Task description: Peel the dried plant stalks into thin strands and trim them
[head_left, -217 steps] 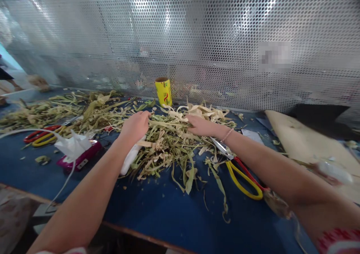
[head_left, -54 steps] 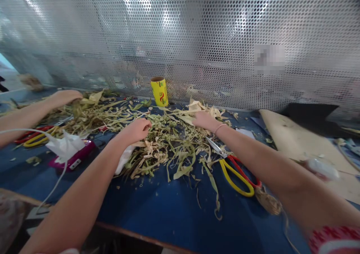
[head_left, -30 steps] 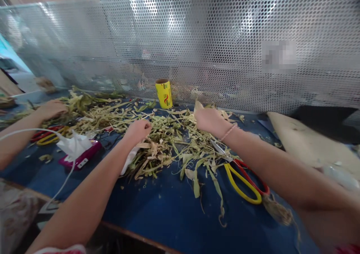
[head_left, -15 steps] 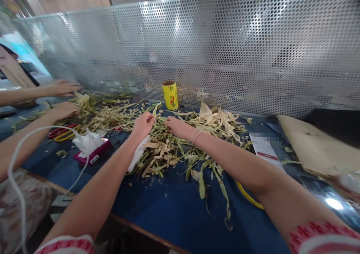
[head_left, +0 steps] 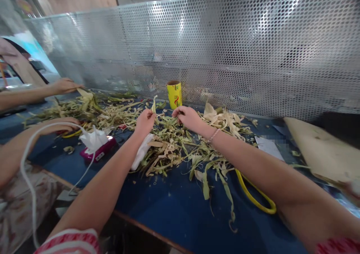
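My left hand (head_left: pixel 145 123) is closed, pinching a pale green strip of dried leaf (head_left: pixel 153 104) that stands up from the fingertips. Just to its right, my right hand (head_left: pixel 189 118) hovers over the pile with its fingers bent and apart; I see nothing held in it. Under both hands spreads a tangled pile of dried leaf strips (head_left: pixel 168 143), green and straw-coloured. Several longer strips trail toward the table's front. A crumpled white cloth or tissue (head_left: pixel 143 152) lies beside my left wrist.
A yellow cardboard tube (head_left: pixel 174 95) stands behind the pile, before a perforated metal screen (head_left: pixel 225 51). A purple tissue box (head_left: pixel 99 151), a white cable (head_left: pixel 30 186) and a co-worker's hands (head_left: pixel 66 85) are at left. A yellow loop handle (head_left: pixel 254 194) lies under my right forearm.
My right hand has lifted off the pile and moved away from my left, its fingers opening. The pale strip stands up in my left hand. The co-worker's nearer hand has drawn back from the leaves.
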### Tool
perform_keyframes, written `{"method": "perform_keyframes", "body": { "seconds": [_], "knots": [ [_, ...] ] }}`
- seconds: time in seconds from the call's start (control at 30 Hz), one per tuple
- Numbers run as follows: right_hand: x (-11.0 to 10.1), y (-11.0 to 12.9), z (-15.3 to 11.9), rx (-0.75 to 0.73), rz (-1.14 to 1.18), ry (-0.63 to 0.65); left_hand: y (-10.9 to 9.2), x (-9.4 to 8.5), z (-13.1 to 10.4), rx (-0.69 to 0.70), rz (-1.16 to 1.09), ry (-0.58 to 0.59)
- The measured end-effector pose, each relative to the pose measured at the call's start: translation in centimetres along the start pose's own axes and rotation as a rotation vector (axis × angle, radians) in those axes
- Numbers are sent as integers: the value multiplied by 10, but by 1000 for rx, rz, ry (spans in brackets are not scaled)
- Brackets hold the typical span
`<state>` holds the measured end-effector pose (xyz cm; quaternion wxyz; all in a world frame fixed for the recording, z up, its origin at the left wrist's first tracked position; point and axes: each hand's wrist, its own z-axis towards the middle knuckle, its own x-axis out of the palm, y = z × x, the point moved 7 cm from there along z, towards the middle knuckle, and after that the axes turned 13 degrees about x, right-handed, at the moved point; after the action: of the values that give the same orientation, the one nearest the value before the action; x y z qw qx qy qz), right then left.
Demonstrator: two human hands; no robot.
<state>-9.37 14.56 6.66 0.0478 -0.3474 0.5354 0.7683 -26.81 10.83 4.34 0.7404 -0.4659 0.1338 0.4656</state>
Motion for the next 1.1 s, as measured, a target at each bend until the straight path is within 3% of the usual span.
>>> {"method": "perform_keyframes", "body": {
  "seconds": [0.17, 0.33, 0.53, 0.67, 0.97, 1.1],
  "knots": [
    [-10, -20, 4, 173, 279, 36, 16, 15, 2, -110, -274, 15],
    [-15, -21, -4, 110, 340, 15, 9, 7, 0, -195, -459, -121],
    [16, -14, -42, -29, -73, 517, 1, 0, -4, -217, -515, -158],
    [15, -25, -55, -13, -244, 504, -4, 2, -4, -157, -531, -109],
    [9, -39, -70, -1, -395, 546, -8, 8, -5, -152, -648, -33],
    [13, -33, -97, -129, -579, 603, -5, 10, -5, -147, -665, -34]
  ]
}}
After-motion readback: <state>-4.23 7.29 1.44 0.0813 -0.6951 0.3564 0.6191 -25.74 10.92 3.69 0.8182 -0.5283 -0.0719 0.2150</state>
